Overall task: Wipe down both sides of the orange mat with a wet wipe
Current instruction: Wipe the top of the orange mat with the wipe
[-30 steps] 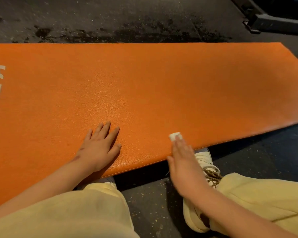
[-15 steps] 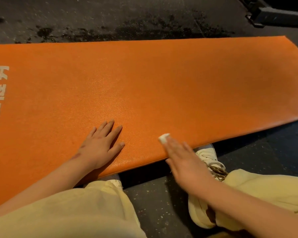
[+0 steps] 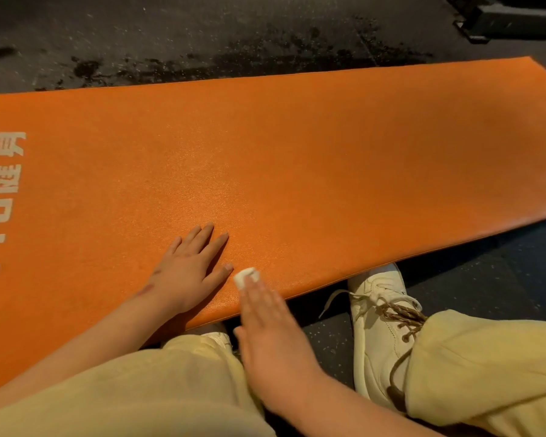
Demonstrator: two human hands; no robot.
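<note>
Orange mat (image 3: 297, 159) flat on the dark floor (image 3: 202, 33), white lettering (image 3: 5, 200) at its left end. Left grip (image 3: 186, 275) spread flat near the near edge, fingers straight, holding nothing. Just right of it, wet wipe (image 3: 246, 276) pressed under the straight fingertips of the right grip (image 3: 271, 329), not curled round it. Best swept in long overlapping strokes with even pressure, left palm bracing against creep.

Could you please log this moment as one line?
left hand: flat on mat | right hand: straight fingers press wipe to mat, near edge | mat: print side up
</note>
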